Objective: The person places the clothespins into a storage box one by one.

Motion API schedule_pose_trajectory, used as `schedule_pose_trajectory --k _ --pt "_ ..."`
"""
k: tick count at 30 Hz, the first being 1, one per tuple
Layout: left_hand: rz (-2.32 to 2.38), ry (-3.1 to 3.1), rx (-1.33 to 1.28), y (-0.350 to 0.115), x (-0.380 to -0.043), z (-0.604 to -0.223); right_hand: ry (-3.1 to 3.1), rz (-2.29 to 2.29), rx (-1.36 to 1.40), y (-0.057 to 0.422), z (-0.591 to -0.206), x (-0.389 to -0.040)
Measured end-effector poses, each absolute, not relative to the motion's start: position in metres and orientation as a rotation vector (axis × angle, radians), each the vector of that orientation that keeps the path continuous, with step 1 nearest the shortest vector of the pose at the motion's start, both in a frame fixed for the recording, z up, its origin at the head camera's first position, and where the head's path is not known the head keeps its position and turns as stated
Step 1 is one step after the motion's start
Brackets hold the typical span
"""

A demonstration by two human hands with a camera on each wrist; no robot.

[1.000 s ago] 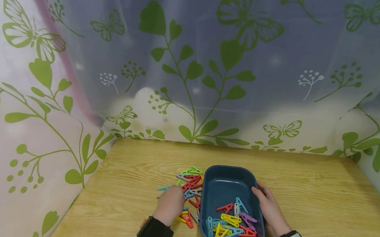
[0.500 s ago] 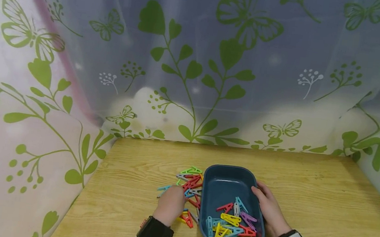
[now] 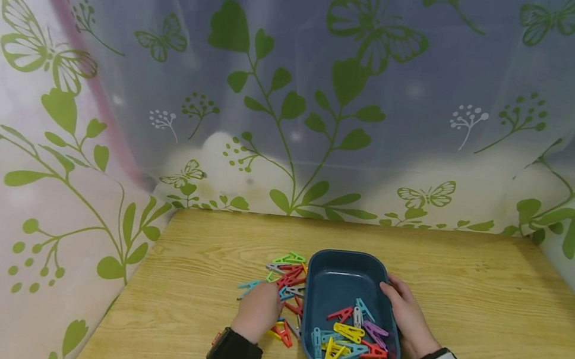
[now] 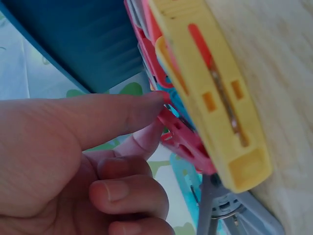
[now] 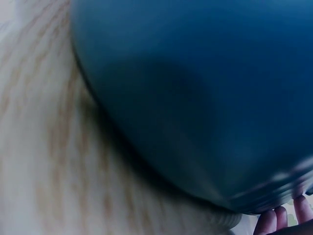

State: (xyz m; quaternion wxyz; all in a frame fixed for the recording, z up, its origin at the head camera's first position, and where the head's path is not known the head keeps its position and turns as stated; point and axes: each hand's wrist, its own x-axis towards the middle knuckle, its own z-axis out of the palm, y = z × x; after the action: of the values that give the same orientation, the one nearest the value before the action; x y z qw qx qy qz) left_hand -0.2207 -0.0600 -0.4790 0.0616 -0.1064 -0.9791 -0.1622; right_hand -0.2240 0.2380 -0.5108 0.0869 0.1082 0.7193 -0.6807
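In the head view my left hand [image 3: 257, 312] is among a pile of plastic clothespins beside a dark blue basin [image 3: 347, 264]. The left wrist view shows its thumb and index finger pinching the end of a red clothespin [image 4: 185, 146]; the other fingers are curled. A yellow clothespin [image 4: 222, 107] lies right in front of it, partly covering it, with a grey clothespin [image 4: 244, 213] below. My right hand [image 3: 409, 318] holds the basin's right side, thumb at the rim and fingers along the outer wall. Several mixed-colour clothespins, such as a purple clothespin [image 3: 375, 334], lie in the basin's near half.
The loose clothespins, among them a green clothespin [image 3: 291, 258] at the back, lie close against the basin's left wall. A wooden table [image 3: 492, 312] carries everything. A patterned curtain [image 3: 285, 113] with leaves and butterflies encloses the back and sides.
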Motion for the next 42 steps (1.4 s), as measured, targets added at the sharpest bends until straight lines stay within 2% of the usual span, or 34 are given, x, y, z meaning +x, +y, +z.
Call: schedule_pose_trajectory --k 5,11,26,34,42 --pt "-0.566 -2.955 -0.305 -0.059 -0.222 -0.475 2.154 -2.023 0.322 0.238 -0.511 -0.223" --pt "-0.681 -2.895 -0.298 -0.054 -0.211 -0.453 2.145 -2.035 0.319 0.238 -0.511 -0.223" --pt "-0.791 -2.777 -0.614 -0.026 -0.171 -0.411 2.149 -2.023 0.319 0.237 -0.509 -0.222" --pt "-0.66 -2.805 -0.922 -0.012 -0.162 -0.421 2.152 -2.016 0.328 0.238 -0.509 -0.222" --pt "-0.451 -2.882 -1.042 0.0 -0.165 -0.438 2.163 -2.02 0.316 0.238 -0.51 -0.224"
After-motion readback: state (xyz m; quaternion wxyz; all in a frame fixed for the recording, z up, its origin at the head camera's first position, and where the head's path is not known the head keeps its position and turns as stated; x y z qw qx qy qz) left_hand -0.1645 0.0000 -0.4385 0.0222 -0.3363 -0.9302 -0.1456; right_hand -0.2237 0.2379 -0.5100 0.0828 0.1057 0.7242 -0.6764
